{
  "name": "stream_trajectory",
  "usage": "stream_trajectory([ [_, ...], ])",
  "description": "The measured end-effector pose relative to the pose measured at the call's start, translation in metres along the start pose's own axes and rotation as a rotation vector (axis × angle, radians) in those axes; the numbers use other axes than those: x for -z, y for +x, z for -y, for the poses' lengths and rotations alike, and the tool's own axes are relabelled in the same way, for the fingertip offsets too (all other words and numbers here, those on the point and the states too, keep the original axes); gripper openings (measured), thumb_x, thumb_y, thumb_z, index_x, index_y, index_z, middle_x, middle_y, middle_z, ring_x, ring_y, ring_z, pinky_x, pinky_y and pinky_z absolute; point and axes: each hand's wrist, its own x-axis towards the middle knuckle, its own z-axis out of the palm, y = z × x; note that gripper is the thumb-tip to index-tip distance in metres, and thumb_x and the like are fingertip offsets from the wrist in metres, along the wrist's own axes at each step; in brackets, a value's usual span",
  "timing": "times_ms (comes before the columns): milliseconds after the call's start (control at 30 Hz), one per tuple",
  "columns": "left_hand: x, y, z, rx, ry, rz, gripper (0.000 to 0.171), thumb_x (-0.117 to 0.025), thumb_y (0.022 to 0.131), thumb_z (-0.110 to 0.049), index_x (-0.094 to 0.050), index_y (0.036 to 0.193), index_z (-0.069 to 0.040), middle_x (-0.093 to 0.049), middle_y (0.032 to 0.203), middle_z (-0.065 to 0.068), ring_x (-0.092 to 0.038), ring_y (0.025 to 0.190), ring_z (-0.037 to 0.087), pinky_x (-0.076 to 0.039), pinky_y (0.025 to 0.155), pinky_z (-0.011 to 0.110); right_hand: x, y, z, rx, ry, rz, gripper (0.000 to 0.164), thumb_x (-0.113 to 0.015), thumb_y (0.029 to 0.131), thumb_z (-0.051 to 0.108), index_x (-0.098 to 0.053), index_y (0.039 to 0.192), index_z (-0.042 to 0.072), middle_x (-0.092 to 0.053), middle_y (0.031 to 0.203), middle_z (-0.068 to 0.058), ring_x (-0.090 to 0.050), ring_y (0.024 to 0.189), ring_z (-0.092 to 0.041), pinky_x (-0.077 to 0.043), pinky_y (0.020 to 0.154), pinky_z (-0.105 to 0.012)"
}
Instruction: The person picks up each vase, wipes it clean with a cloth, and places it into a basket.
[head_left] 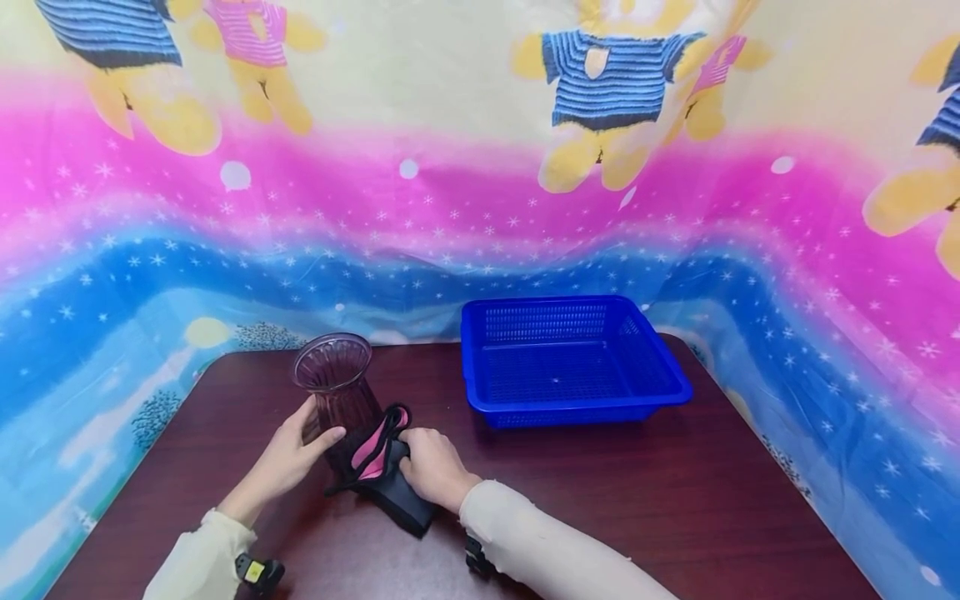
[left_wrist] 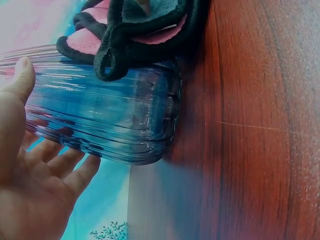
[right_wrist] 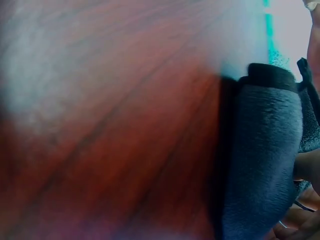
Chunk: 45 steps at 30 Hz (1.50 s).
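Note:
A purple-tinted ribbed glass vase [head_left: 347, 408] with a flared rim stands on the table, left of the middle. My left hand [head_left: 283, 457] holds its side, thumb in front and fingers around the back. In the left wrist view the vase's lower body [left_wrist: 115, 115] and base show close by the tabletop. My right hand [head_left: 437, 467] grips a folded cleaning cloth [head_left: 401, 492], dark grey with a pink side and black edging, up against the vase's right side. The cloth's grey face [right_wrist: 265, 150] fills the right part of the right wrist view, where only some of my fingers show.
A blue plastic basket [head_left: 577, 408] with perforated walls sits at the back right of the dark red-brown wooden table [head_left: 637, 500]. A patterned curtain [head_left: 450, 208] hangs closely around the table's back and sides.

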Motion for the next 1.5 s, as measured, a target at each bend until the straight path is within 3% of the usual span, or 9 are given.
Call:
stream_trajectory([
  [300, 0.0, -0.001, 0.0, 0.011, 0.022, 0.001, 0.073, -0.061, 0.102, -0.023, -0.021, 0.159, 0.001, -0.039, 0.155, 0.033, -0.041, 0.143, 0.05, -0.041, 0.109, 0.058, -0.003, 0.002, -0.002, 0.006, -0.027, 0.035, 0.013, -0.069, 0.081, 0.003, -0.067, 0.082, 0.016, -0.067, 0.075, 0.003, -0.052, 0.066, -0.007, -0.043, 0.055, -0.025],
  [533, 0.001, -0.001, -0.002, 0.002, 0.013, 0.0, 0.073, -0.061, 0.102, -0.02, -0.022, 0.158, 0.004, -0.039, 0.154, 0.035, -0.042, 0.142, 0.05, -0.042, 0.109, 0.059, 0.003, 0.005, 0.0, 0.016, 0.027, -0.017, 0.014, -0.068, 0.08, 0.004, -0.071, 0.085, 0.016, -0.069, 0.076, 0.002, -0.052, 0.064, -0.008, -0.042, 0.054, -0.022],
  [700, 0.001, 0.0, -0.001, -0.011, 0.016, -0.005, 0.071, -0.061, 0.102, -0.02, -0.024, 0.157, 0.004, -0.041, 0.152, 0.035, -0.043, 0.141, 0.049, -0.044, 0.109, 0.054, 0.012, 0.008, 0.007, 0.029, 0.076, -0.086, 0.019, -0.066, 0.081, 0.004, -0.074, 0.094, 0.015, -0.072, 0.082, 0.003, -0.057, 0.069, -0.006, -0.048, 0.06, -0.021],
  [733, 0.0, 0.0, 0.0, -0.018, 0.021, -0.009, 0.07, -0.061, 0.102, -0.02, -0.025, 0.157, 0.005, -0.043, 0.151, 0.035, -0.046, 0.139, 0.047, -0.048, 0.109, 0.047, 0.014, 0.008, 0.008, 0.035, 0.083, -0.104, 0.021, -0.066, 0.081, 0.004, -0.074, 0.096, 0.015, -0.073, 0.084, 0.004, -0.059, 0.071, -0.007, -0.049, 0.062, -0.022],
  [800, 0.0, 0.0, 0.002, -0.045, 0.025, -0.018, 0.066, -0.06, 0.102, -0.017, -0.028, 0.155, 0.006, -0.047, 0.149, 0.034, -0.052, 0.138, 0.03, -0.05, 0.107, 0.028, 0.018, 0.009, 0.012, 0.048, 0.088, -0.137, 0.023, -0.066, 0.081, 0.005, -0.075, 0.099, 0.015, -0.074, 0.087, 0.004, -0.062, 0.075, -0.006, -0.051, 0.065, -0.022],
  [900, -0.001, -0.001, 0.006, -0.104, -0.007, -0.028, 0.062, -0.06, 0.101, -0.011, -0.031, 0.152, 0.009, -0.051, 0.144, 0.035, -0.051, 0.13, -0.003, -0.04, 0.1, 0.004, 0.023, 0.011, 0.017, 0.066, 0.098, -0.173, 0.023, -0.065, 0.082, 0.006, -0.075, 0.101, 0.015, -0.074, 0.089, 0.004, -0.064, 0.078, -0.008, -0.053, 0.068, -0.022],
  [1000, -0.002, -0.001, 0.008, -0.146, -0.077, -0.025, 0.061, -0.06, 0.1, -0.006, -0.032, 0.15, 0.012, -0.05, 0.143, 0.038, -0.041, 0.121, -0.022, -0.036, 0.098, -0.002, 0.028, 0.012, 0.023, 0.078, 0.115, -0.203, 0.023, -0.065, 0.084, 0.007, -0.075, 0.103, 0.014, -0.075, 0.091, 0.003, -0.066, 0.081, -0.008, -0.053, 0.071, -0.02],
  [1300, -0.002, 0.0, 0.005, -0.2, -0.125, -0.025, 0.052, -0.059, 0.097, 0.003, -0.038, 0.143, 0.013, -0.05, 0.141, 0.04, -0.042, 0.122, -0.022, -0.038, 0.099, -0.001, 0.048, 0.018, 0.039, 0.134, 0.173, -0.304, 0.018, -0.067, 0.086, 0.008, -0.074, 0.101, 0.014, -0.073, 0.09, 0.002, -0.067, 0.081, -0.01, -0.054, 0.072, -0.021],
  [1500, -0.001, -0.001, 0.004, -0.195, -0.133, -0.022, 0.051, -0.062, 0.097, -0.002, -0.04, 0.142, 0.01, -0.053, 0.139, 0.036, -0.044, 0.121, -0.022, -0.039, 0.098, -0.001, 0.05, 0.016, 0.042, 0.138, 0.155, -0.292, 0.019, -0.067, 0.087, 0.009, -0.074, 0.104, 0.014, -0.073, 0.091, 0.002, -0.067, 0.08, -0.01, -0.053, 0.071, -0.02],
])
